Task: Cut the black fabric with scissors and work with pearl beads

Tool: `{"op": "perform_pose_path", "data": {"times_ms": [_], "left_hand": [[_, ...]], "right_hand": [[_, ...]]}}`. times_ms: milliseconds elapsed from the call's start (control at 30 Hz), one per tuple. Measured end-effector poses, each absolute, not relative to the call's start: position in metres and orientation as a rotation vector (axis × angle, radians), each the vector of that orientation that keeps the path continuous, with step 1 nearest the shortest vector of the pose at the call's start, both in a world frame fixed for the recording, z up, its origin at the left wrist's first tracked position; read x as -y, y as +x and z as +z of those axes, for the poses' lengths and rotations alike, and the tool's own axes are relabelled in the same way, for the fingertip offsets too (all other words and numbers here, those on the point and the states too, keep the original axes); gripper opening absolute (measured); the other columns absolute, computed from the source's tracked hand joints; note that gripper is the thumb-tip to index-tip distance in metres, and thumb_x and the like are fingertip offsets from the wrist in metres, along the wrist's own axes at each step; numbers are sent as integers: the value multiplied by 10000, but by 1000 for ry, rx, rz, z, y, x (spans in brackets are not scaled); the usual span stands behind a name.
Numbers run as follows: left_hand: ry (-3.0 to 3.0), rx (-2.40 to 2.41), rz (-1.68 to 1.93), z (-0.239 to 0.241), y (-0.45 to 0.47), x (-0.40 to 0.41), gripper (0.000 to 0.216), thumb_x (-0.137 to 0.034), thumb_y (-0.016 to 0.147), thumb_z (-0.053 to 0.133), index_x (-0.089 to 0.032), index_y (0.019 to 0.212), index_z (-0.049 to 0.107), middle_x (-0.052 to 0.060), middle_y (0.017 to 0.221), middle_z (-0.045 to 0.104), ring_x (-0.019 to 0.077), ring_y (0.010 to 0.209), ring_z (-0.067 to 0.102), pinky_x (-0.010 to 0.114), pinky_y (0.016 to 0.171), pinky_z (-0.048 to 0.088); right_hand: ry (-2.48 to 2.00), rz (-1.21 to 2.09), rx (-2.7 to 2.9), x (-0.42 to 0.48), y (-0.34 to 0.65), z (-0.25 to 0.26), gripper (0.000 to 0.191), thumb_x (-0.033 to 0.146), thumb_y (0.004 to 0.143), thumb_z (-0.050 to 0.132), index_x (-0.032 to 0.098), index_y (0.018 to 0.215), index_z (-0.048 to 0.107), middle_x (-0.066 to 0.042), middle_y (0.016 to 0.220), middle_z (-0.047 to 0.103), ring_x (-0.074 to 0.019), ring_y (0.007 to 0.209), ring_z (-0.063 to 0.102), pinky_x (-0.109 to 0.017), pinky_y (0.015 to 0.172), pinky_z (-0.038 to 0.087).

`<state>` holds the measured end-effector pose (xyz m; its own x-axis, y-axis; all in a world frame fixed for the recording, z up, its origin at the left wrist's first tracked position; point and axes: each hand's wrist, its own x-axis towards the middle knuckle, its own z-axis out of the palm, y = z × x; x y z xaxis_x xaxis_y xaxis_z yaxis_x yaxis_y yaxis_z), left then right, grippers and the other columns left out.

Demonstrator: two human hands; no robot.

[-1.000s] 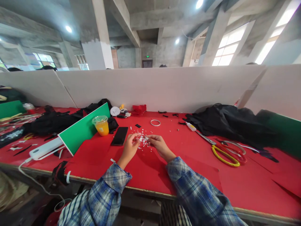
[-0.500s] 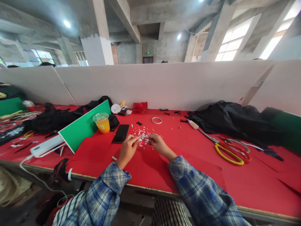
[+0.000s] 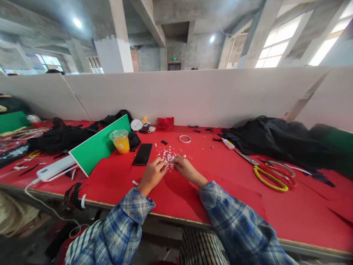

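Small white beads (image 3: pixel 167 154) lie scattered on the red tabletop (image 3: pixel 176 195) just beyond my fingers. My left hand (image 3: pixel 154 173) is closed in a pinch at the near edge of the beads. Opposite it, my right hand (image 3: pixel 185 168) pinches too, its fingertips almost meeting the left ones. A tiny whitish piece shows between the two sets of fingertips, too small to name. A black phone (image 3: pixel 142 154) lies flat to the left of the beads. Behind them rests a white ring (image 3: pixel 185 138), perhaps a roll of tape.
A cup of orange drink (image 3: pixel 120 141) stands by a green board (image 3: pixel 100 147) on the left. Large scissors with yellow and red handles (image 3: pixel 270 178) lie at right, beside a small glue bottle (image 3: pixel 228 144) and black cloth (image 3: pixel 264 138). A white partition (image 3: pixel 193 95) closes the back.
My left hand has shifted slightly right and down, and my hands have come closer together over the near beads. The camera view has tilted slightly.
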<state>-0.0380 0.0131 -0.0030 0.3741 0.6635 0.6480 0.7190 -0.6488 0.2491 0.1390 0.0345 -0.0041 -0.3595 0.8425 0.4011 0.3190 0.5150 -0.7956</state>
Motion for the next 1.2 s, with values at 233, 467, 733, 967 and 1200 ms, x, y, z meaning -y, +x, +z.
{"op": "perform_pose_path", "data": {"times_ms": [233,467,733,967,1200], "left_hand": [[-2464,1411,-1304,-2,-26,-16,80,-125,763,588,-164,723,645,10,693,550,114,608,546,209,585,426],[-2472,1581,-1633,8,-22,-22,47,-166,719,618,-157,675,635,-1,649,555,108,571,538,213,560,424],[-2679,1791,-1710,21,-25,-21,95,-220,689,588,-158,619,603,-1,602,580,133,594,544,232,579,414],[-2846,2017,-1737,26,-23,-28,184,-328,693,567,-160,622,591,-46,479,496,113,474,464,220,484,354],[-2841,2091,-1848,33,-22,-30,166,-314,666,580,-151,636,585,-64,452,460,93,433,442,205,455,342]], "right_hand": [[-997,746,1891,-34,141,0,205,18,772,496,160,678,609,10,689,496,-111,611,477,-263,651,393],[-1032,884,1787,-38,143,2,152,87,751,530,167,653,615,17,643,552,-107,591,508,-233,594,412],[-1013,1184,1659,-38,148,1,208,317,744,586,140,784,686,20,545,579,-99,481,516,-218,469,399],[-980,1219,1564,-34,146,4,369,318,713,607,146,1035,652,28,664,586,-81,520,516,-216,496,405],[-933,1297,1467,-37,146,5,222,345,654,691,138,731,668,34,560,569,-87,512,489,-233,518,378]]}}
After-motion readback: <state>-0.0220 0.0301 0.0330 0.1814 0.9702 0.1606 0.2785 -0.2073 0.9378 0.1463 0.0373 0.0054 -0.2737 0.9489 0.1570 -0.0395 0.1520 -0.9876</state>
